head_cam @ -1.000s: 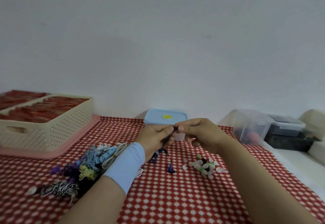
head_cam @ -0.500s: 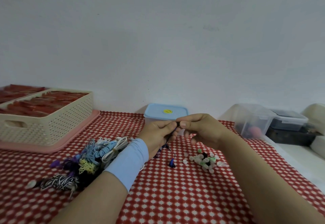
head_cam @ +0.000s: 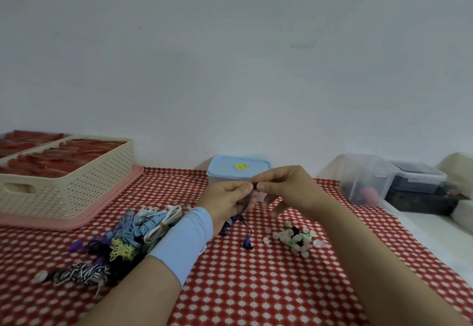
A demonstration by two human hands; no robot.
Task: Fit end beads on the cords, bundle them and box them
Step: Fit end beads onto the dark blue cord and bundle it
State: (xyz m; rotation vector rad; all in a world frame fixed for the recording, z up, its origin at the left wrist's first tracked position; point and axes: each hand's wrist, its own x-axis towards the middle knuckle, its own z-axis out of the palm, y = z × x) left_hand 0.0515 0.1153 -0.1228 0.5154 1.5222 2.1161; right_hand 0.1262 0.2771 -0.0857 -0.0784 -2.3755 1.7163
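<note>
Together, left hand (head_cam: 227,201) and right hand (head_cam: 286,192) pinch the blue cord (head_cam: 247,242); the yellow sticker (head_cam: 240,166) is illegible.

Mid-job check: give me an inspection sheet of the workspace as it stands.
Surface: red-and-white checked tablecloth.
Job's things: blue cord between the hands, free end hanging toward the cloth; pile of loose beads; heap of cords; blue-lidded box, shut.
Clutter: cream basket of red items on a pink tray; clear tub; dark container.
Hands: left hand grips the cord; right hand pinches a dark bead at its tip.
Cables: nothing seen beyond the cords.
Surroundings: plain white wall.
</note>
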